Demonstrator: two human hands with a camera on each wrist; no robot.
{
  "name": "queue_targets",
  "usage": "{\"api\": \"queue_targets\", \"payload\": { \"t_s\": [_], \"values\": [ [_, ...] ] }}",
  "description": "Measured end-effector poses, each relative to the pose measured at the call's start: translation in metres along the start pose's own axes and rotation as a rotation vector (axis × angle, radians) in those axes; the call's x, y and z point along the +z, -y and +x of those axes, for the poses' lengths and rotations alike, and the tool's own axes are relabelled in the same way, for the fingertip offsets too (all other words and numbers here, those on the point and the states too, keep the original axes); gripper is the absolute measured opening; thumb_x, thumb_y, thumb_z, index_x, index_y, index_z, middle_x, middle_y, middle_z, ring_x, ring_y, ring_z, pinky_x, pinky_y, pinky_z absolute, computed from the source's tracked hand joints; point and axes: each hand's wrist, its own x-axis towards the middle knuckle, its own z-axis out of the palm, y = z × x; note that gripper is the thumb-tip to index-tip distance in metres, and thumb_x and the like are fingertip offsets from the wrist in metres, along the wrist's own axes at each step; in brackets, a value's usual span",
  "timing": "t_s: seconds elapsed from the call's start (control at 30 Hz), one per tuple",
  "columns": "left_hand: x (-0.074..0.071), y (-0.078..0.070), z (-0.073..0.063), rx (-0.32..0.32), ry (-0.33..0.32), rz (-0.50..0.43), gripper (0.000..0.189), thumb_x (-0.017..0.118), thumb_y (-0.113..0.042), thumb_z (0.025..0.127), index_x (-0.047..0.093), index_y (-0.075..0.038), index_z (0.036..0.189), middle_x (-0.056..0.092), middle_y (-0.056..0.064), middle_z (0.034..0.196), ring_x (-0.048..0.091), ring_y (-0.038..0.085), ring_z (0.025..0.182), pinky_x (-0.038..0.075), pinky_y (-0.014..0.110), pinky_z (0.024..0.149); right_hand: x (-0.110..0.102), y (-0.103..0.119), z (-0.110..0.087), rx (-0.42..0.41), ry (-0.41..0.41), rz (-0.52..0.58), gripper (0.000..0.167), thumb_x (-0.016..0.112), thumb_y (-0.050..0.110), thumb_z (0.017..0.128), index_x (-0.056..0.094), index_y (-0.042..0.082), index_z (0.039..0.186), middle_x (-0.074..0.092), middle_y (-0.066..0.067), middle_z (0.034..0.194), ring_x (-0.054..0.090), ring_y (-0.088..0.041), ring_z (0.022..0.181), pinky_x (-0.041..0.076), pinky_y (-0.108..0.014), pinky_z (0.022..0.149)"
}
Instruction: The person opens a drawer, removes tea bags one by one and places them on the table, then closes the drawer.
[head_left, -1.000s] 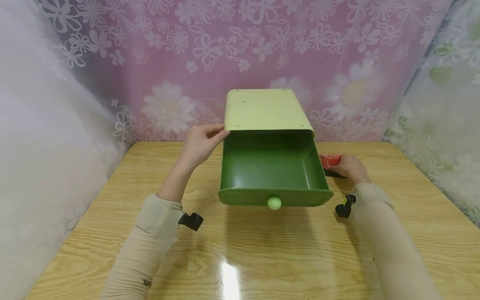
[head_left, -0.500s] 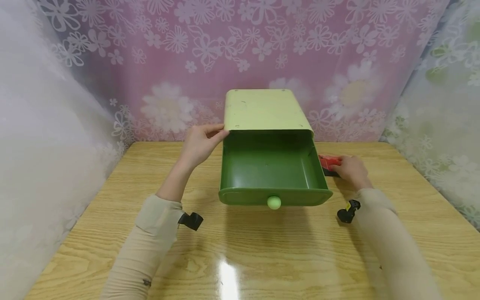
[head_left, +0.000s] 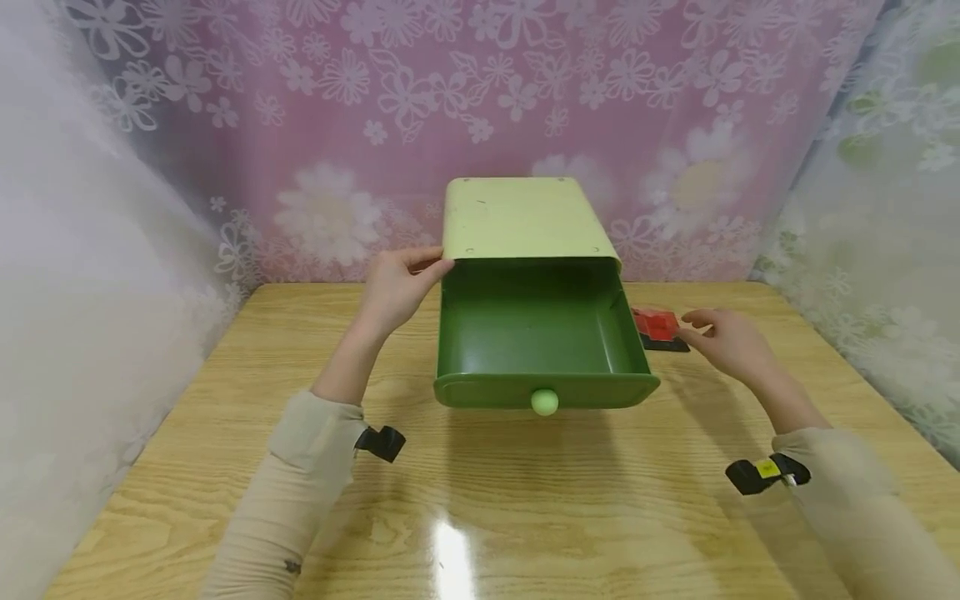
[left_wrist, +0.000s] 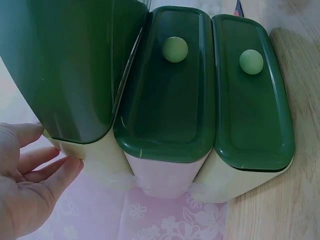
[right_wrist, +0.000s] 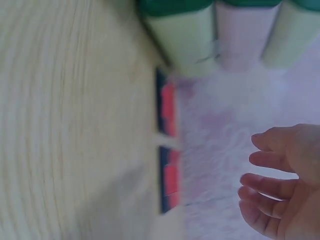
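Note:
A small drawer cabinet (head_left: 525, 215) with a pale yellow top stands mid-table. Its green top drawer (head_left: 540, 329) is pulled out, and nothing lies on the visible drawer floor. My left hand (head_left: 396, 287) grips the cabinet's upper left front edge between thumb and fingers. In the left wrist view two lower drawers, one in the middle (left_wrist: 167, 100) and one at the bottom (left_wrist: 255, 105), are closed. My right hand (head_left: 731, 343) is apart from a red-and-black flat item (head_left: 658, 327) right of the cabinet, fingers loosely bent. The right wrist view shows two such items, one here (right_wrist: 168, 102), another here (right_wrist: 170, 179).
The wooden table (head_left: 525, 517) carries the cabinet and the red-and-black items. A pink flowered curtain (head_left: 450, 100) hangs close behind. Pale cloth walls flank the table, one at left (head_left: 90, 292) and one at right (head_left: 892, 217).
My right hand has let go of the red-and-black item and drawn back to the right. The item stays beside the cabinet. My left hand keeps its place on the cabinet edge.

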Motion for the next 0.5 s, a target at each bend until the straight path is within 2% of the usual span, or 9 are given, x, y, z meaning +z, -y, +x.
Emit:
{"api": "queue_targets", "payload": {
  "t_s": [0.23,0.37,0.5],
  "values": [
    [-0.001,-0.001,-0.001,0.009,-0.016,-0.041,0.033,0.063,-0.026,0.09,0.066,-0.007,0.117,0.064,0.009,0.114,0.06,0.02,0.103,0.05,0.035,0.085,-0.024,0.038,-0.037,-0.121,-0.141,0.014,0.039,0.053,0.025,0.096,0.058,-0.005,0.12,0.058,-0.027,0.112,0.057,-0.038,0.092,0.047,-0.053,0.066],
    [-0.001,-0.001,-0.001,0.017,-0.015,-0.047,0.033,0.063,-0.025,0.09,0.066,-0.006,0.117,0.064,0.01,0.114,0.06,0.021,0.103,0.05,0.035,0.085,-0.032,0.059,-0.054,-0.196,-0.233,0.013,0.03,0.06,0.017,0.092,0.062,-0.001,0.115,0.063,-0.019,0.104,0.058,-0.03,0.085,0.05,-0.036,0.063],
    [0.0,0.0,-0.001,0.018,-0.017,-0.062,0.033,0.064,-0.025,0.09,0.066,-0.006,0.117,0.064,0.01,0.114,0.06,0.021,0.104,0.05,0.035,0.086,-0.036,0.079,-0.068,-0.278,-0.333,-0.001,0.026,0.065,0.007,0.086,0.065,0.001,0.111,0.065,-0.01,0.093,0.055,-0.008,0.078,0.045,-0.015,0.06]
  ]
}}
